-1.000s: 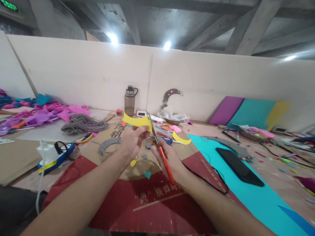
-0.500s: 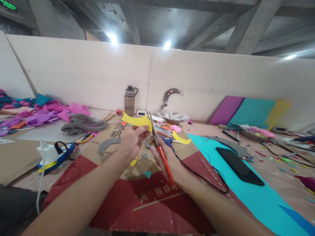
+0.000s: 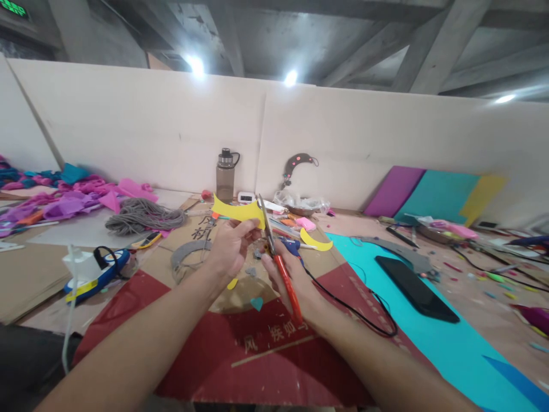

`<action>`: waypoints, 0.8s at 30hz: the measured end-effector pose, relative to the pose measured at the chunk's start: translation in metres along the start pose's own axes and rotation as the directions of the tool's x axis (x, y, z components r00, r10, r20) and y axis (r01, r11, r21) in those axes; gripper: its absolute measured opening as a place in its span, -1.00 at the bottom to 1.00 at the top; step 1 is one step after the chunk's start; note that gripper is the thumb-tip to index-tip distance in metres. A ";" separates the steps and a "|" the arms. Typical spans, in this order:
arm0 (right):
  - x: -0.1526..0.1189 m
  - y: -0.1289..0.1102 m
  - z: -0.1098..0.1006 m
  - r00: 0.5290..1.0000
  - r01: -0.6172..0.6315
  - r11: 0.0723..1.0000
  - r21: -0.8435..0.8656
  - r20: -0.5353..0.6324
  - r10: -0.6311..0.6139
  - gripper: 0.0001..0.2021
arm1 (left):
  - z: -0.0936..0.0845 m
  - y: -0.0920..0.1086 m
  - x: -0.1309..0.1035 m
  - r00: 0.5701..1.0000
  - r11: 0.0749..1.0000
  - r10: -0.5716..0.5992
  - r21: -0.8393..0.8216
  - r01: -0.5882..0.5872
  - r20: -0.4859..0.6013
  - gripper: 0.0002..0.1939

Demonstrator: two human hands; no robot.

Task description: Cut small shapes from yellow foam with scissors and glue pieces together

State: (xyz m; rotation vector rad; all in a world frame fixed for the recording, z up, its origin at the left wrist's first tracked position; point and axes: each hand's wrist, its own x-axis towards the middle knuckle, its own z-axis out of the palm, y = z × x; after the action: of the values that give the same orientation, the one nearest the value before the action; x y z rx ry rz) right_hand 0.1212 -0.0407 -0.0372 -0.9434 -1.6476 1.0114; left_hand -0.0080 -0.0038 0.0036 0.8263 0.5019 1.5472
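Between thumb and fingers, my left hand (image 3: pixel 231 246) pinches a yellow sheet piece (image 3: pixel 238 210) with a curved upper edge. My right hand (image 3: pixel 291 274) is closed around red-handled scissors (image 3: pixel 286 283), whose blades point up and away, right at the sheet's right end. Whether the blades are cutting in I cannot tell. A yellow crescent (image 3: pixel 316 241) lies beyond my right hand, close to a blue glue gun (image 3: pixel 292 246). Below the hands, a small teal heart (image 3: pixel 257 303) and grey scraps rest on the red and brown cardboard (image 3: pixel 206 355).
A black phone (image 3: pixel 414 289) lies on a turquoise sheet (image 3: pixel 446 349) at right. Grey cord (image 3: pixel 143 217) and a blue-white power strip (image 3: pixel 100 274) are at left. Against the back panel stands a bottle (image 3: pixel 225 177); a decorated grey crescent (image 3: pixel 297 166) hangs there.
Almost nothing differs. Both hands, the yellow sheet and the scissors keep their places; the whole view has shifted very slightly.
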 end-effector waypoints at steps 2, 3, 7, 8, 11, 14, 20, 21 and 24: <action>0.000 0.002 -0.001 1.000 0.001 1.000 -0.018 0.012 0.000 -0.75 | 0.000 0.000 0.000 1.000 1.000 -0.001 0.003 0.001 0.000 -0.86; 0.000 0.002 -0.001 1.000 0.002 1.000 -0.025 0.014 -0.002 -0.75 | 0.000 0.000 0.000 1.000 1.000 -0.003 0.004 0.003 0.000 -0.86; -0.001 0.002 -0.001 1.000 0.022 0.999 -0.037 0.017 -0.021 -0.75 | 0.000 0.000 0.000 1.000 1.000 -0.009 0.016 0.009 0.000 -0.86; -0.001 0.001 -0.001 1.000 0.024 0.999 -0.040 0.021 -0.023 -0.76 | 0.000 0.000 0.000 1.000 1.000 -0.010 0.017 0.010 -0.001 -0.86; -0.001 -0.001 -0.001 1.000 0.024 0.998 -0.058 0.021 -0.023 -0.79 | -0.001 0.000 0.000 1.000 1.000 -0.012 0.017 0.012 -0.005 -0.84; -0.001 -0.001 -0.001 0.999 0.040 0.995 -0.094 0.011 -0.039 -0.81 | -0.002 0.000 0.000 1.000 1.000 -0.011 0.016 0.011 -0.001 -0.83; -0.001 -0.003 -0.001 0.999 0.050 0.992 -0.116 -0.016 -0.052 -0.84 | -0.003 -0.001 0.000 1.000 1.000 -0.012 0.012 0.012 0.013 -0.86; -0.001 -0.004 0.000 0.998 0.054 0.992 -0.118 -0.020 -0.057 -0.84 | -0.003 -0.001 0.000 1.000 1.000 -0.011 0.015 0.011 0.013 -0.86; -0.003 -0.009 0.002 0.997 0.061 0.991 -0.118 -0.040 -0.066 -0.84 | -0.002 -0.001 0.000 1.000 1.000 -0.013 0.021 0.013 0.017 -0.86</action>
State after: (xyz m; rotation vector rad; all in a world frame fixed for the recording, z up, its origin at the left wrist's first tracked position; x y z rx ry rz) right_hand 0.1192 -0.0467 -0.0299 -0.9774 -1.7044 0.8534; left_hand -0.0089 -0.0033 0.0012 0.8495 0.5108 1.5241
